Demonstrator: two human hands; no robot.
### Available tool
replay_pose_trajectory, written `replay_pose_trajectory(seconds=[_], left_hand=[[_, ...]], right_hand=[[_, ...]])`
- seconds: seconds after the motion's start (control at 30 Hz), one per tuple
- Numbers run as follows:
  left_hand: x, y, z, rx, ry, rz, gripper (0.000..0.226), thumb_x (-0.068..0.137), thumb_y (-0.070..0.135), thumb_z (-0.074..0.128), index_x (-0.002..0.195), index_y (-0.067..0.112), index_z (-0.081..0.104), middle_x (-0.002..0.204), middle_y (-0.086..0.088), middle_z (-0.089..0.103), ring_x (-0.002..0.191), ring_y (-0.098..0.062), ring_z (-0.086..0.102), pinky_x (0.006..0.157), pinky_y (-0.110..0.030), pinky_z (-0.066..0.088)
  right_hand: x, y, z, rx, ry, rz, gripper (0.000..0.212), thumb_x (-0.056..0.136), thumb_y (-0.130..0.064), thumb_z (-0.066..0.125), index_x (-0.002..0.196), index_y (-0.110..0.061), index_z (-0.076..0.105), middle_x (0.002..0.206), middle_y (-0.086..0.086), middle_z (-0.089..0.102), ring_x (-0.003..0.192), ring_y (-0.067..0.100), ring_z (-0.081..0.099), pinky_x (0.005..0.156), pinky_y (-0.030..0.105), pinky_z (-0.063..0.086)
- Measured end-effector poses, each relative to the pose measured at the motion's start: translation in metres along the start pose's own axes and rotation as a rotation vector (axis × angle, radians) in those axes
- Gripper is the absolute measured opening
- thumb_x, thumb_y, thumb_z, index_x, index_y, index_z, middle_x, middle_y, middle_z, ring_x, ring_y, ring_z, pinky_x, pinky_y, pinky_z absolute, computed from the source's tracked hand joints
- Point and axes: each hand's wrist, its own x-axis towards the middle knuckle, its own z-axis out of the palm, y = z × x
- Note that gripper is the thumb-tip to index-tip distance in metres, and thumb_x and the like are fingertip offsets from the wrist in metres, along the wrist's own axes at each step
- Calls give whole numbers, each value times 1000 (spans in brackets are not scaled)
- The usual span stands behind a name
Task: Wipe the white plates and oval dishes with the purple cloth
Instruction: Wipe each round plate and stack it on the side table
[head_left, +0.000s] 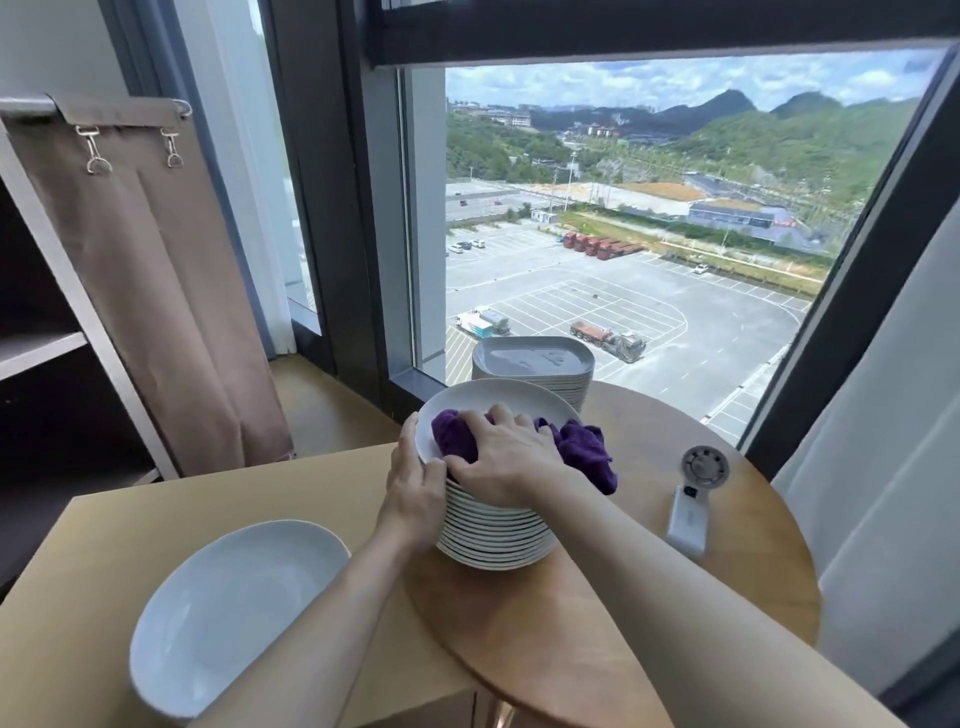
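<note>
A tall stack of white round plates (493, 540) stands on the round wooden table (649, 613). The top plate (498, 397) is tilted up toward me. My left hand (415, 488) grips its left rim, thumb over the edge. My right hand (506, 457) presses the purple cloth (582, 447) into the plate's bowl, fingers spread and bent over the cloth. Part of the cloth hangs over the plate's right edge. Behind the stack sits a pile of oval dishes (532, 358). One white plate (234, 613) lies alone on the tan box top at the lower left.
A small white handheld fan (693, 504) lies on the table's right side. The tan box (93, 545) adjoins the table on the left. A shelf unit with a brown curtain (156, 291) stands at left, and a big window is right behind the table.
</note>
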Motion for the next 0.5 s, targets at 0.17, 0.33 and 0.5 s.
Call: replay_pose_trajectory(seconds=[0.17, 0.33, 0.5], left_hand=[[2, 1, -2, 8, -29, -13, 83, 86, 45, 32, 164, 26, 11, 168, -2, 21, 152, -16, 22, 122, -34, 21], [3, -1, -5, 43, -57, -26, 85, 85, 51, 29, 164, 27, 7, 170, -2, 18, 153, -16, 21, 117, -28, 20], [1, 1, -6, 50, -51, -16, 98, 75, 65, 26, 164, 27, 7, 169, 0, 18, 152, -13, 21, 112, -23, 19]], right_hand=[[3, -6, -6, 18, -10, 87, 68, 75, -67, 50, 134, -34, 42, 129, 9, 48, 123, 35, 46, 97, 53, 35], [5, -9, -8, 75, 79, 134, 63, 70, -66, 67, 116, -28, 47, 107, 4, 52, 103, 30, 57, 76, 39, 38], [-6, -7, -10, 124, 191, 110, 51, 70, -64, 68, 101, -27, 50, 96, -2, 55, 90, 25, 58, 73, 36, 42]])
